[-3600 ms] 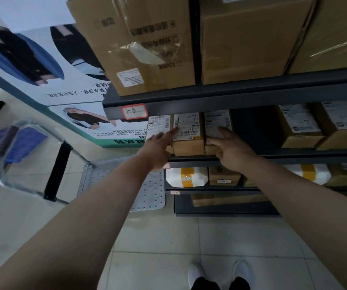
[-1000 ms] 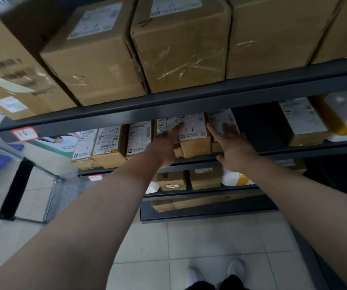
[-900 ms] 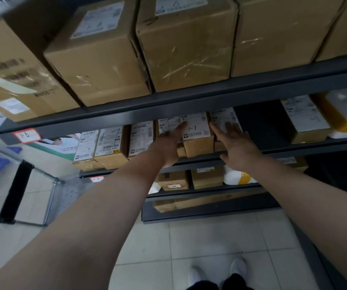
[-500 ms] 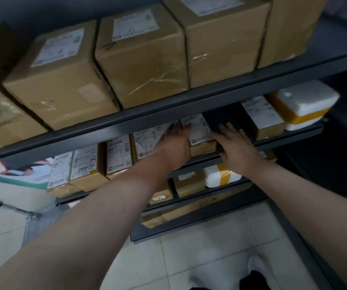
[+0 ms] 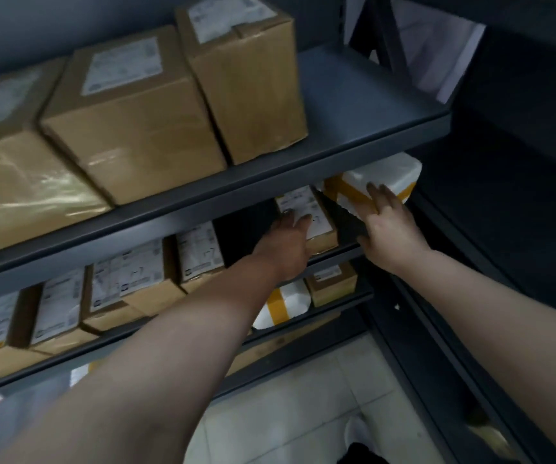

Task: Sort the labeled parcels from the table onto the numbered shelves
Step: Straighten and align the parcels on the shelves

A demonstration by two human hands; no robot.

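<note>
On the middle shelf (image 5: pixel 202 216) stands a small brown labeled parcel (image 5: pixel 313 216). My left hand (image 5: pixel 290 242) rests against its left side and label with the fingers straight. To its right lies a white foam parcel with yellow tape (image 5: pixel 380 177). My right hand (image 5: pixel 387 222) lies flat on the front of that foam parcel, fingers spread. Neither hand grips anything. Several more labeled brown parcels (image 5: pixel 129 283) stand in a row further left on the same shelf.
Three large cardboard boxes (image 5: pixel 142 118) fill the shelf above. A lower shelf holds a white taped parcel (image 5: pixel 286 303) and a small brown box (image 5: pixel 331 283). A dark upright frame (image 5: pixel 437 329) bounds the right end. Pale floor tiles (image 5: pixel 286 396) lie below.
Both hands have moved right along the middle shelf, from the parcels near the centre to the brown parcel and the white foam parcel at the right end. The view swung right too.
</note>
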